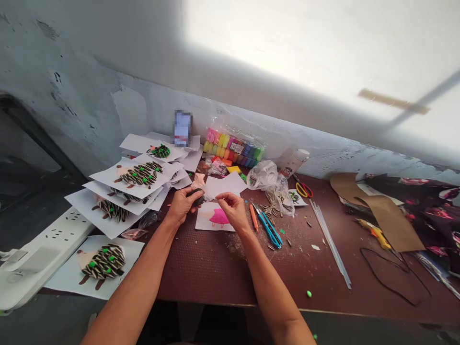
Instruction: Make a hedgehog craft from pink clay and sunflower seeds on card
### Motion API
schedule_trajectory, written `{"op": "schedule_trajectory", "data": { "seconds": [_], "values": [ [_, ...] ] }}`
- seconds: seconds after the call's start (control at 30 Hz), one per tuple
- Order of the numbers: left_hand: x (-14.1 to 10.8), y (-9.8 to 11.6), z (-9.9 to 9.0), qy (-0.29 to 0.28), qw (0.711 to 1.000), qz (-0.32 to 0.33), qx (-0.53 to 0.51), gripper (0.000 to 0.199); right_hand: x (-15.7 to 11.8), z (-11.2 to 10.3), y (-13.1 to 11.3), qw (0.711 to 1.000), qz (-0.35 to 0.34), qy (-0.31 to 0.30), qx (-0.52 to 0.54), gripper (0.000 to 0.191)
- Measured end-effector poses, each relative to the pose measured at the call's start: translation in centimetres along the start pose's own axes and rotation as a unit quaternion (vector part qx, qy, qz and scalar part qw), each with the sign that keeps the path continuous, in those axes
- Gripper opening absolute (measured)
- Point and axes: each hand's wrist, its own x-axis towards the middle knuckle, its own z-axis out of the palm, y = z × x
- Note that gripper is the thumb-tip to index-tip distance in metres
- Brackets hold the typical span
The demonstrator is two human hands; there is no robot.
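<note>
My left hand (pixel 181 206) is closed around a dark lump of modelling clay (pixel 196 197). Just to its right, my right hand (pixel 234 211) has thumb and fingertips pinched together; whatever lies between them is too small to name. Below both hands is a white card (pixel 203 223) with a pink hedgehog-like shape (pixel 222 216) and small orange legs, partly covered by the right hand. White paper sheets (pixel 230 183) lie behind the hands. An orange pen-like tool (pixel 253 218) and teal-handled scissors or pliers (pixel 269 229) rest beside my right wrist.
Cards with seed-covered hedgehogs (pixel 140 173) are stacked at left, beside a white power strip (pixel 53 244). At the back stand a phone (pixel 182 128) and a pack of coloured clay (pixel 233 147). Clear glue sticks (pixel 330 244) and a yellow glue gun (pixel 375 233) lie at right.
</note>
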Motion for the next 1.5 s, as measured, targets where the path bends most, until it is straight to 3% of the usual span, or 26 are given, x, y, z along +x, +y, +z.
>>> {"op": "schedule_trajectory", "data": {
  "seconds": [0.4,0.57,0.83,1.13,1.27,1.4,1.5],
  "values": [
    [0.2,-0.2,-0.3,0.0,1.0,-0.006,-0.004,0.05,0.2,-0.4,-0.3,0.997,0.051,0.003,0.061,0.021],
    [0.1,-0.1,-0.2,-0.004,1.0,-0.016,-0.001,0.052,-0.1,-0.2,-0.7,0.995,0.074,-0.028,0.058,0.03],
    [0.2,-0.3,-0.4,-0.007,1.0,-0.026,-0.006,0.054,0.1,-0.3,-0.6,0.998,0.056,-0.007,0.037,0.052],
    [0.3,-0.4,-0.5,-0.01,1.0,-0.022,-0.014,0.052,0.1,-0.6,-1.0,0.993,0.086,-0.058,0.056,0.036],
    [0.4,-0.3,-0.5,-0.016,0.999,-0.029,-0.012,0.053,0.1,-1.1,-1.0,0.997,0.068,-0.045,0.009,0.041],
    [0.3,0.0,-0.3,-0.046,0.998,-0.034,-0.005,0.057,-0.3,-1.6,-0.6,0.992,0.027,-0.055,-0.108,0.049],
    [0.2,0.2,-0.1,-0.04,0.998,-0.046,0.007,0.056,-0.6,-1.6,-0.2,0.984,-0.006,-0.033,-0.177,0.035]
  ]
}}
